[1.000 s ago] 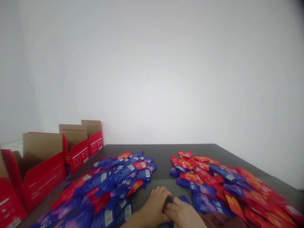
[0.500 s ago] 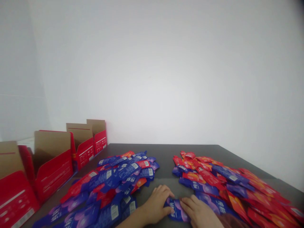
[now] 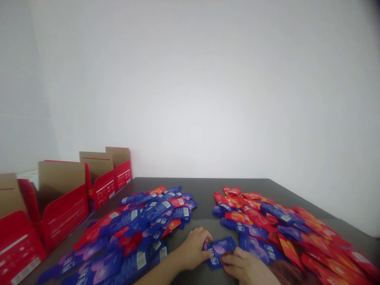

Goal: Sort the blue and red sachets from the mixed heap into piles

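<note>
A blue sachet with purple shapes and white lettering [image 3: 221, 247] is between my hands at the near middle of the dark table. My left hand [image 3: 194, 247] pinches its left end, thumb below and fingers curled above. At the lower right edge, my right hand [image 3: 245, 267] is closed on the sachet, its fingertips partly hidden. To the left spreads a mixed pile of mostly blue sachets [image 3: 158, 211], some showing barcodes. Close to my right hand lies another pile, where red and orange sachets [image 3: 258, 217] mix with blue ones.
Along the left side stands a row of several red cardboard boxes [image 3: 65, 213] with raised brown flaps. The dark table [image 3: 203, 190] reaches back to a white wall [image 3: 190, 99].
The blue sachet has tilted, its right end now higher, and more of its face shows. My right hand has slid down to its lower edge. The view has shifted slightly.
</note>
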`<state>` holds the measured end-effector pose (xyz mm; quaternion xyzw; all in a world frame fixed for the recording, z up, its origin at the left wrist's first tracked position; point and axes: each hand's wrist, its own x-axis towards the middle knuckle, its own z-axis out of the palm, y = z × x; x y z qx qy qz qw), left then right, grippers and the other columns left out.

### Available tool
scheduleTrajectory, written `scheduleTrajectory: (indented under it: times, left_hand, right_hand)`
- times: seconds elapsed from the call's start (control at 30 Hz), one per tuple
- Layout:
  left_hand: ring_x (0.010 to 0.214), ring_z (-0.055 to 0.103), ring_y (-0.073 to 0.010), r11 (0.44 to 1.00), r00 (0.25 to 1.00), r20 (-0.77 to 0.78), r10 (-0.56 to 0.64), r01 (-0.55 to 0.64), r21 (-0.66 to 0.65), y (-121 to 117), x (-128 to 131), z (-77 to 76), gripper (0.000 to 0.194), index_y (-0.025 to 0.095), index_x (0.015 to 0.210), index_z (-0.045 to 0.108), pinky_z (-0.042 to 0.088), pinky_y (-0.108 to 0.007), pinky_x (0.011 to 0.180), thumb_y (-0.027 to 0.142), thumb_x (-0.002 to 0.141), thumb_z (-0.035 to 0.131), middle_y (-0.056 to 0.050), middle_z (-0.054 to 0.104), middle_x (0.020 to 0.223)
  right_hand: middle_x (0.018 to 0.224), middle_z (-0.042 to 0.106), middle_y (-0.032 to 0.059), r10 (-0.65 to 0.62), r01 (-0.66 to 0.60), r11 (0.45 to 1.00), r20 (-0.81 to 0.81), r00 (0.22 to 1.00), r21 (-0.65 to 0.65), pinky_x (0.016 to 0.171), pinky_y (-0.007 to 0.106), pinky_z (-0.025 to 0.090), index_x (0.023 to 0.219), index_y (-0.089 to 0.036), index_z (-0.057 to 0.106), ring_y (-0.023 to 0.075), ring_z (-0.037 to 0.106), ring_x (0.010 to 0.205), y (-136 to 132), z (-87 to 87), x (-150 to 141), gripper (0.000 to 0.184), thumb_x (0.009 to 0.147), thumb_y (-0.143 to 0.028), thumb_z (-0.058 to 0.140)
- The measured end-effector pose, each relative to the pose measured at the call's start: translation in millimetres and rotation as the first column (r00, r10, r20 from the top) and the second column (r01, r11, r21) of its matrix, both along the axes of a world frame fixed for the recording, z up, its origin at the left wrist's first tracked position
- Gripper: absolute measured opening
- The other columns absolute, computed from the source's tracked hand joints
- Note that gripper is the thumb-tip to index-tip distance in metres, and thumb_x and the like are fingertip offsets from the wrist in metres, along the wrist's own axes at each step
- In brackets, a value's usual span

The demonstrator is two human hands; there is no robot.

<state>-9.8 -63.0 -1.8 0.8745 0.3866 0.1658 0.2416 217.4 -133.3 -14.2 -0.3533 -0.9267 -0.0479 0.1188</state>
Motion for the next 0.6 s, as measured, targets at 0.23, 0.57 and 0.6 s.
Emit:
scheduleTrajectory:
  times: [0.23,0.57,0.6]
  left_hand:
    - [0.097,0.049,-0.0193,1.000,1.000,0.007,-0.005,0.004,0.007,2,0,-0.7,0.030,0.023,0.100,0.055,0.036,-0.029,0.086,0.013,0.073,0.065,0.000,0.055,0.100]
    - [0.096,0.049,-0.0191,0.999,0.998,0.051,0.032,-0.030,-0.023,9,3,-13.4,0.033,0.023,0.099,0.055,0.036,-0.028,0.084,0.014,0.069,0.066,0.001,0.056,0.100]
    - [0.096,0.049,-0.0191,0.999,0.998,0.057,0.038,-0.036,-0.025,8,3,-13.3,0.033,0.022,0.098,0.055,0.036,-0.028,0.084,0.014,0.069,0.066,0.001,0.056,0.099]
  right_hand:
    - [0.113,0.071,-0.0066,0.063,-0.063,0.993,0.008,0.998,0.100,0.081,0.024,0.047,0.105,-0.028,0.065,0.0139,0.061,0.088,16,-23.5,-39,0.022,0.091,-0.019,0.051]
    - [0.111,0.072,0.0052,-0.523,0.525,0.817,-0.076,0.849,0.238,0.093,0.032,0.047,0.112,-0.016,0.070,0.0207,0.063,0.100,15,-27.2,11,0.056,0.071,0.007,0.040]
    - [0.110,0.072,0.0056,-0.532,0.531,0.812,-0.067,0.844,0.243,0.091,0.031,0.047,0.112,-0.015,0.070,0.0211,0.063,0.100,17,-28.1,9,0.056,0.071,0.007,0.040]
